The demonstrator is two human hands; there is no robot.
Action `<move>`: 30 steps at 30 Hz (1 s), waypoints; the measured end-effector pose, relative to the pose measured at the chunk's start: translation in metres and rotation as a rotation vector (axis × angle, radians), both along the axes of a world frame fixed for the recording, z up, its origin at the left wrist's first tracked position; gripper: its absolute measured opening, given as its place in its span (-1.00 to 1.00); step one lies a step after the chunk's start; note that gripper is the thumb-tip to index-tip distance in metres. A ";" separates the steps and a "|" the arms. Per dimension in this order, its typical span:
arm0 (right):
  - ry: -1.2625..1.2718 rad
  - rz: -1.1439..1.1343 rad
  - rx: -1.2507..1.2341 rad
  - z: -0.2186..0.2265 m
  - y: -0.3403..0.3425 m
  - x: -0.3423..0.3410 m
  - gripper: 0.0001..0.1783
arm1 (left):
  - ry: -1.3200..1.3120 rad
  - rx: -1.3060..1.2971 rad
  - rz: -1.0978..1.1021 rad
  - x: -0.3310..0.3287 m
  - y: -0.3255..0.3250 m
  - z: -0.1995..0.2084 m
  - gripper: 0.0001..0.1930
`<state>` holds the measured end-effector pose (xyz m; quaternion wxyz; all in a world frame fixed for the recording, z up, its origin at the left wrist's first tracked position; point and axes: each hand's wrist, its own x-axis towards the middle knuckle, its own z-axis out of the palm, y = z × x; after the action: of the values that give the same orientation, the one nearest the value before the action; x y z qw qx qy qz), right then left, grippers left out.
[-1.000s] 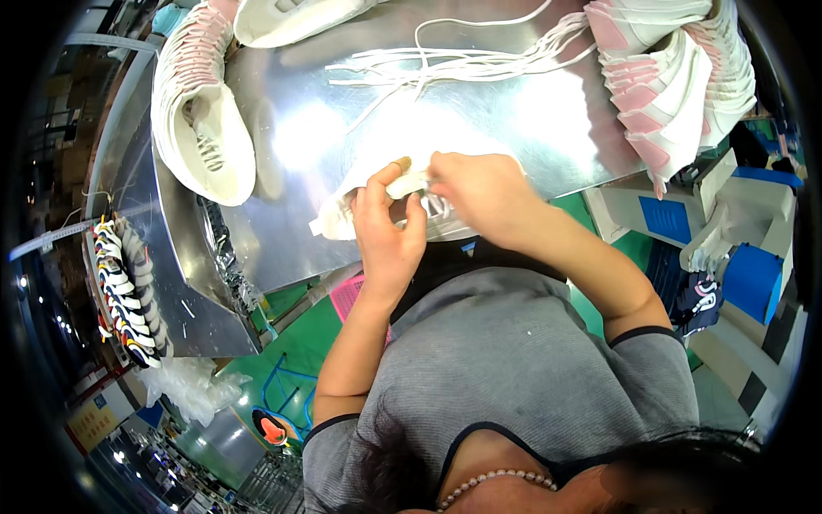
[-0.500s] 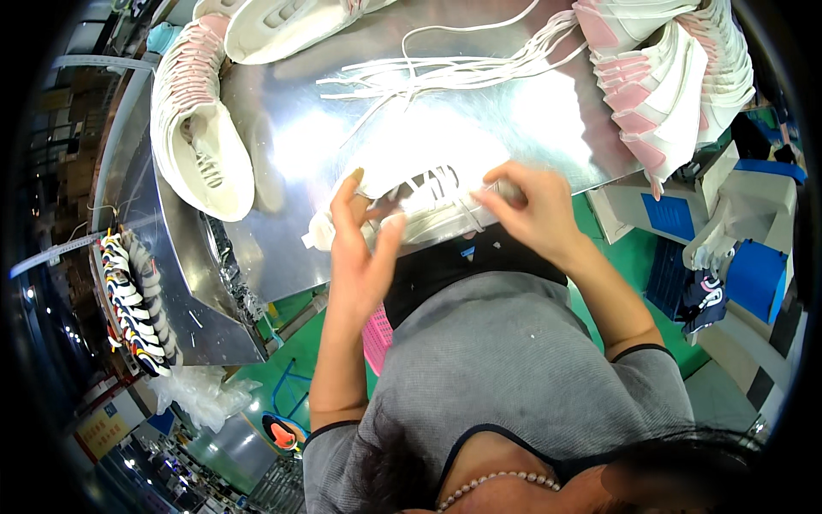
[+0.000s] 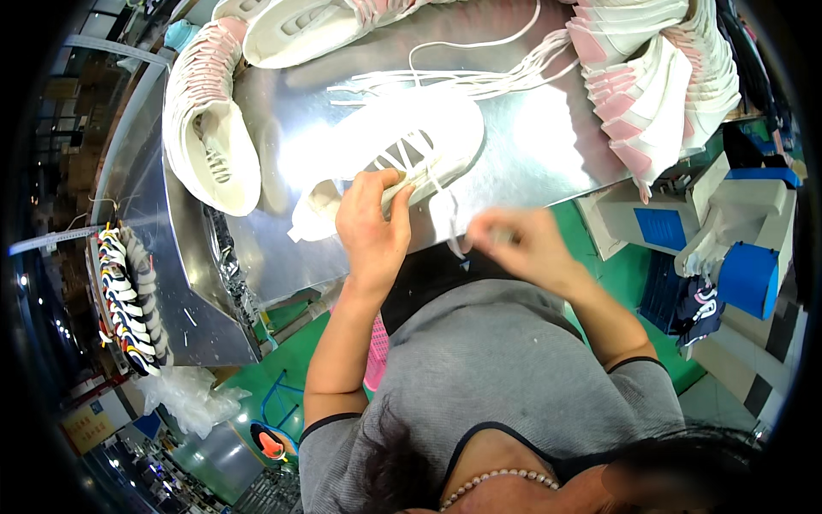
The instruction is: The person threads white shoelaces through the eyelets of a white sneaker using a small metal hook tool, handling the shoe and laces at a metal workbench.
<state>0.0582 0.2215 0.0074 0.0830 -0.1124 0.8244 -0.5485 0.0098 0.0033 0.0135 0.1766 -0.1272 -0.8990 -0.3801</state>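
A white sneaker upper (image 3: 449,120) lies tilted on the metal table, its upper end washed out by glare. White lace (image 3: 396,159) crosses its opening in several rows. My left hand (image 3: 375,227) pinches the near edge of the upper beside the eyelets, fingers closed on it. From that edge a loose lace end (image 3: 454,224) hangs toward my lap. Just right of this lace is my right hand (image 3: 524,244), fingers curled and smeared by motion. Whether it grips the lace, I cannot tell.
Loose white laces (image 3: 479,83) lie across the far side of the metal table (image 3: 535,146). Nested white and pink uppers stand at the left (image 3: 214,163) and the right (image 3: 638,111). A white machine with blue panels (image 3: 745,278) is beyond the table's right edge.
The sneaker upper has turned, its right end rising away from me. My left hand has moved right and closed on its edge. My right hand has dropped nearer my body, leaving the shoe.
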 end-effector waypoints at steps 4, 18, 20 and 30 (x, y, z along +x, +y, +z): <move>-0.245 -0.107 -0.297 -0.010 -0.011 -0.045 -0.74 | -0.035 -0.010 -0.078 0.010 0.005 0.017 -0.81; -0.385 0.285 -0.398 -0.015 -0.012 0.017 -0.83 | -0.017 -0.069 -0.136 0.004 0.008 0.034 -0.72; -0.234 0.183 -0.367 -0.017 -0.006 0.015 -0.84 | -0.073 -0.157 -0.190 -0.005 0.006 0.021 -0.71; 0.229 -0.249 -0.307 -0.038 -0.033 -0.072 -0.86 | -0.451 -0.128 -0.236 -0.015 -0.001 0.001 -0.67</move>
<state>-0.0142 0.1885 -0.0306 -0.0978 -0.0826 0.7427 -0.6573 -0.0048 0.0018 0.0149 -0.0823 -0.1543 -0.9168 -0.3590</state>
